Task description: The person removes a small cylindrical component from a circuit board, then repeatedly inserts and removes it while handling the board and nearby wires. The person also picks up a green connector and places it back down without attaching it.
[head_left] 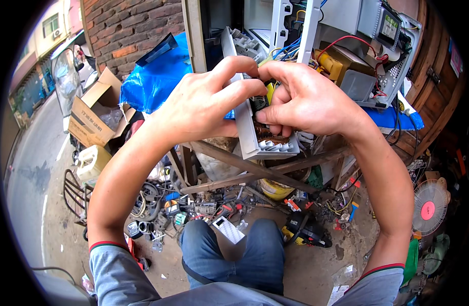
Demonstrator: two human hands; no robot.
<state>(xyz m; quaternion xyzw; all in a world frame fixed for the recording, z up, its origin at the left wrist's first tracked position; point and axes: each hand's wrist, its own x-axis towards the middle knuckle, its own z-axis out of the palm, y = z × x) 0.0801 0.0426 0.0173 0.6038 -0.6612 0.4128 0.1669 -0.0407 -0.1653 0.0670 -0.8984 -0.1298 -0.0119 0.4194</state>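
A long grey plastic housing (248, 135) stands between my hands, its top side uncovered. A brown circuit board (269, 136) shows inside it, and white angled connector pieces (276, 147) line its near end. My left hand (201, 102) grips the housing along its left wall, the thumb low and the fingers bent over the upper edge. From the right, my right hand (313, 102) reaches into the housing, thumb and fingers pinched together over dark parts beside a yellow piece (270, 91). What sits between those fingertips is hidden.
Behind stands an opened metal cabinet with wires (290, 50), a yellow component (329, 64) and a small display (389, 26). Wooden braces (234, 160) cross below my hands. Loose parts and a chainsaw-like tool (307, 229) litter the ground. A fan (429, 208) stands right, a cardboard box (89, 122) left.
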